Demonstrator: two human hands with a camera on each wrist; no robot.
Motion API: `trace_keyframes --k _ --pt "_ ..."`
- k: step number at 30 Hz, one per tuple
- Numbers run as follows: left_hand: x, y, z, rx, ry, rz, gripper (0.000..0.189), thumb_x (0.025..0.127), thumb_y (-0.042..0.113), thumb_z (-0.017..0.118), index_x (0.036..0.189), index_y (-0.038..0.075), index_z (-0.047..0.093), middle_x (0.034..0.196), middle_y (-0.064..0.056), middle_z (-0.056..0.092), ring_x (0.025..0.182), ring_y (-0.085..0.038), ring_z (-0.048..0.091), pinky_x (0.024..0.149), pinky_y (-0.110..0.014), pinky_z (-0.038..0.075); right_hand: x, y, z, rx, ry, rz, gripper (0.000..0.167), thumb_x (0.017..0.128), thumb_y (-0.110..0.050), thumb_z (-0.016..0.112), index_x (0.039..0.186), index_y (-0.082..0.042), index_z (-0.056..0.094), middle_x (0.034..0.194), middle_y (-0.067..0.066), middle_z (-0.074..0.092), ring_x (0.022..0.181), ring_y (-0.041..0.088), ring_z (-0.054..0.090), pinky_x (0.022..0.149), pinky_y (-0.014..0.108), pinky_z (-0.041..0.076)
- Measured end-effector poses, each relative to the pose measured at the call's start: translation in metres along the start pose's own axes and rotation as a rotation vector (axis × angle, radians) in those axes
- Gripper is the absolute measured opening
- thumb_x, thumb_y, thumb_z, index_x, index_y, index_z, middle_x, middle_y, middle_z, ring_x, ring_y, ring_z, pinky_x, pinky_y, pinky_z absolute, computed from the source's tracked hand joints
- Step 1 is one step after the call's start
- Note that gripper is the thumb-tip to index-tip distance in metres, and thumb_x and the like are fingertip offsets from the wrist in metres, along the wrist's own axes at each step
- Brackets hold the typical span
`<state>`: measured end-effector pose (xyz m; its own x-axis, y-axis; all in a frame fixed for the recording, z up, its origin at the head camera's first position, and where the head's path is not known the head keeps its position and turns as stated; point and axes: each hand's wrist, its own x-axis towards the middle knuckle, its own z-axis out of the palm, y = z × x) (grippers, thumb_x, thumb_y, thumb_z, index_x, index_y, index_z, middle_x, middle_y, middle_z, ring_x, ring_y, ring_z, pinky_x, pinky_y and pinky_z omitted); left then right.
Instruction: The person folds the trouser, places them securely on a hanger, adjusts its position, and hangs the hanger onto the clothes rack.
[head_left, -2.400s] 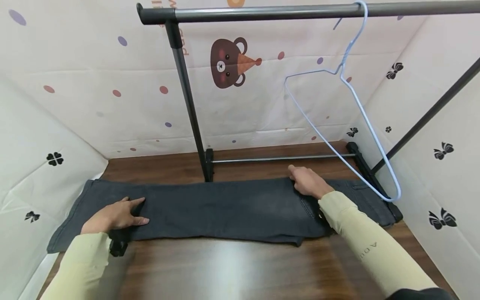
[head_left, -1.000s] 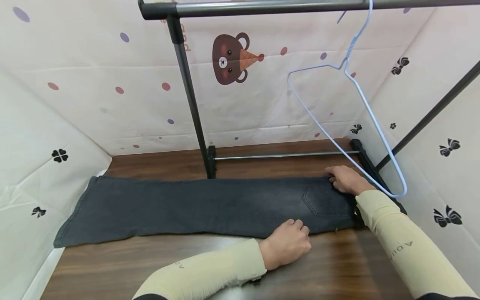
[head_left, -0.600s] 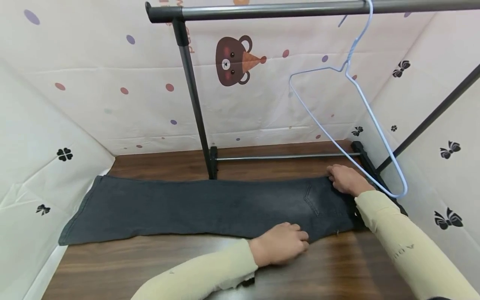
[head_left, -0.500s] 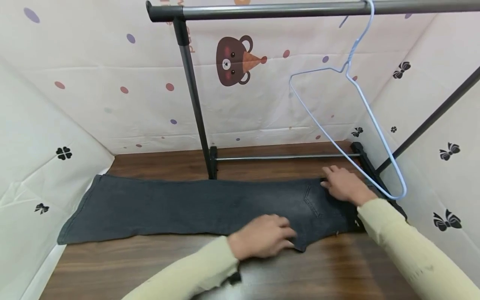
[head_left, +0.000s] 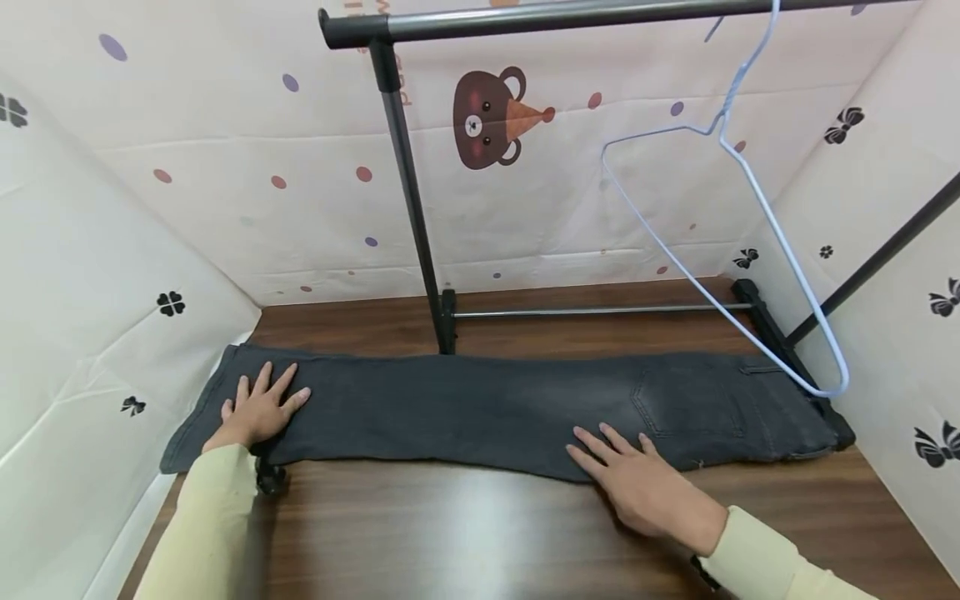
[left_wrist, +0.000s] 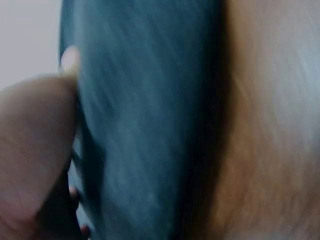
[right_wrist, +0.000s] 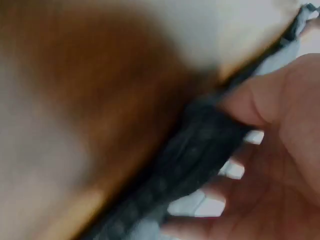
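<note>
Dark grey jeans (head_left: pixel 465 408) lie folded lengthwise in a long strip, hem at the left, waist at the right; a back pocket shows. My left hand (head_left: pixel 258 412) rests on the leg near the hem, fingers spread. Over the front edge near the pocket, my right hand (head_left: pixel 641 483) lies palm down with straight fingers on the cloth. The left wrist view is blurred, with my left hand (left_wrist: pixel 30 145) beside the jeans (left_wrist: pixel 145 115). In the right wrist view, my right hand (right_wrist: pixel 280 175) is at the edge of the jeans (right_wrist: pixel 190 155), thumb touching it.
A light blue hanger (head_left: pixel 780 225) hangs from the rack's dark top bar (head_left: pixel 570 18), its lower corner in front of the waist end. The rack's left post (head_left: pixel 412 192) and lower rail (head_left: pixel 600 312) stand behind the jeans. White printed sheets (head_left: pixel 105 250) wall the wooden surface (head_left: pixel 420 533).
My left hand has gone from the front edge to the hem end. My right hand has come from the far waist edge to the front edge. The corner poking out in front no longer shows.
</note>
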<state>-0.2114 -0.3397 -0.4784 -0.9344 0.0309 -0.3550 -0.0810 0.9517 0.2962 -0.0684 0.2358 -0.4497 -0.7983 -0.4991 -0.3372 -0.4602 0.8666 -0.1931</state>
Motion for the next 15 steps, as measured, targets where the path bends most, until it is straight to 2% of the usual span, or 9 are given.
trace_keyframes --k 1,3,6,8,11,13,15 --pt "0.001 -0.008 0.000 -0.034 -0.011 -0.009 0.089 0.104 0.071 0.034 0.168 0.013 0.012 0.169 -0.035 -0.010 0.149 -0.068 -0.013 0.112 -0.087 0.002 0.001 0.001 -0.001 -0.021 0.012 0.004 0.057 0.103 -0.009 0.060 0.158 -0.018 0.047 0.170 0.008 0.036 0.153 0.042 0.039 0.108 0.073 0.042" --pt "0.002 -0.015 0.001 -0.082 0.026 0.005 0.084 0.107 0.063 0.036 0.166 0.007 0.015 0.167 -0.039 -0.009 0.149 -0.069 -0.012 0.114 -0.085 0.002 -0.001 0.003 -0.003 -0.032 0.033 0.008 0.056 0.099 0.001 0.061 0.153 -0.012 0.053 0.165 0.011 0.043 0.149 0.042 0.046 0.103 0.070 0.048" --pt "0.000 -0.021 -0.003 -0.077 0.106 -0.017 0.069 0.112 0.041 0.035 0.161 -0.005 0.020 0.162 -0.047 -0.005 0.149 -0.069 -0.006 0.114 -0.084 0.010 -0.003 0.004 -0.003 -0.016 0.039 -0.005 0.054 0.098 0.003 0.062 0.151 -0.007 0.054 0.163 0.015 0.046 0.146 0.044 0.047 0.100 0.070 0.050" --pt "-0.002 -0.024 -0.005 -0.077 0.146 -0.067 0.062 0.112 0.030 0.036 0.158 -0.010 0.022 0.160 -0.049 -0.005 0.150 -0.068 -0.005 0.114 -0.083 0.012 -0.005 0.004 -0.001 -0.006 0.033 -0.005 0.055 0.098 0.003 0.062 0.152 -0.007 0.053 0.164 0.015 0.044 0.147 0.044 0.046 0.100 0.071 0.049" --pt "-0.001 -0.025 -0.005 -0.097 0.171 -0.174 0.061 0.110 0.025 0.035 0.156 -0.013 0.023 0.159 -0.049 -0.004 0.150 -0.066 -0.005 0.113 -0.084 0.010 -0.009 0.005 0.001 0.006 0.036 0.026 0.057 0.098 0.005 0.061 0.152 -0.008 0.053 0.165 0.013 0.044 0.149 0.044 0.044 0.102 0.072 0.047" --pt "0.001 -0.026 -0.005 -0.116 0.163 -0.244 0.062 0.109 0.026 0.034 0.156 -0.013 0.022 0.157 -0.051 0.002 0.148 -0.067 0.001 0.112 -0.084 0.012 -0.012 0.007 0.001 0.018 0.041 0.051 0.057 0.097 0.006 0.061 0.152 -0.009 0.054 0.165 0.012 0.044 0.149 0.043 0.044 0.103 0.073 0.046" --pt "0.002 -0.027 -0.007 -0.112 0.156 -0.304 0.062 0.109 0.027 0.035 0.155 -0.013 0.022 0.152 -0.052 0.012 0.143 -0.069 0.013 0.110 -0.083 0.019 -0.013 0.010 0.000 0.027 0.043 0.061 0.057 0.098 0.005 0.062 0.152 -0.009 0.053 0.165 0.011 0.044 0.150 0.043 0.043 0.104 0.073 0.045"
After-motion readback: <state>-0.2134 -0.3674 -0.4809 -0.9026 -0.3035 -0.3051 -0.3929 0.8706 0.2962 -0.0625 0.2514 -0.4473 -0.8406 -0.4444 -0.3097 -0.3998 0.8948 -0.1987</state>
